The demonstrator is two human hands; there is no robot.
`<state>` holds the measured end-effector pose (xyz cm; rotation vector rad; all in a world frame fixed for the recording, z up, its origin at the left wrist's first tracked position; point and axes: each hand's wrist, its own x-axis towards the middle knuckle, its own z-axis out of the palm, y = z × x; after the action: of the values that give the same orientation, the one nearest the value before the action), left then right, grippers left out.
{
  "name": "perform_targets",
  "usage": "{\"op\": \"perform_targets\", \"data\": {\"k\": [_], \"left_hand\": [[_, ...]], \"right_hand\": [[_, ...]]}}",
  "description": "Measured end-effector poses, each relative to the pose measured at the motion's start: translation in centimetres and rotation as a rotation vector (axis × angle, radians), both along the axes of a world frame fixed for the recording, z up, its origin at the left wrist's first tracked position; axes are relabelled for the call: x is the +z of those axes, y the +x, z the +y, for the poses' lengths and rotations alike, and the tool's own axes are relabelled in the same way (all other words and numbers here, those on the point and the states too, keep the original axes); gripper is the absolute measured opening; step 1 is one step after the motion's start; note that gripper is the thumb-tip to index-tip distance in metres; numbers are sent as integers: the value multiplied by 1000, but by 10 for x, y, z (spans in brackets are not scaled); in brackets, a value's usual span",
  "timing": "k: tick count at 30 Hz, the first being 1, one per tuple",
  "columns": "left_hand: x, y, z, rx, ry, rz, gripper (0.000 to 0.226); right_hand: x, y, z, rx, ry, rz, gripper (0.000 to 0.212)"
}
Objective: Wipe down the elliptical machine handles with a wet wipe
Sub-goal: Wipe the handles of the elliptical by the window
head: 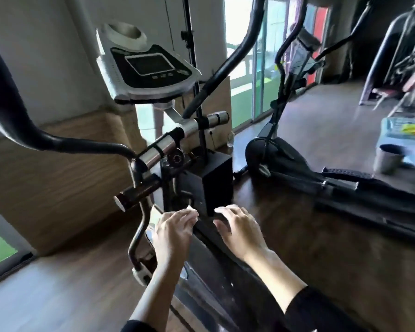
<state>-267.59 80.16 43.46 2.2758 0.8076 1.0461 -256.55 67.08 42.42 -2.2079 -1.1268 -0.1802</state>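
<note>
Wet wipe (157, 214): white sheet, sitting low on the elliptical machine (216, 188), under the left hand (173, 232); its edges are showing past the hand's left side and at the fingertips. Motion blur is softening this area.

Left hand: lying over the wipe with fingers nearly straight, thumb hidden. Cannot tell whether it is gripping the wipe or only pressing on it.

Right hand (240, 232): released, resting just beside the left on the machine's dark frame (207, 232), fingers loosely bent over the edge and grasping nothing.

Handles: the chrome fixed handlebar (164, 144) is crossing above both hands. The black left swing handle (58, 141) and the black right swing handle (225, 65) are rising on either side of the console (151, 68). Neither hand is touching any of them.

Surroundings: a second elliptical (288, 161) is standing to the right on the wood floor (297, 236). A grey cup (388, 159) is sitting at far right, just in front of a pale blue box (393, 130).
</note>
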Motion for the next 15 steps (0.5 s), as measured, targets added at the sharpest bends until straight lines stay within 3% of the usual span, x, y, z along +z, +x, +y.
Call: {"op": "perform_targets", "data": {"k": [2, 6, 15], "left_hand": [[-18, -10, -13, -93, -100, 48, 16], [-53, -29, -54, -283, -162, 156, 17], [-104, -59, -194, -695, -291, 355, 6]], "right_hand": [[-19, -30, -23, -82, -29, 27, 55], [-57, -82, -76, -294, -93, 92, 37], [-103, -181, -231, -749, -193, 280, 37]]}}
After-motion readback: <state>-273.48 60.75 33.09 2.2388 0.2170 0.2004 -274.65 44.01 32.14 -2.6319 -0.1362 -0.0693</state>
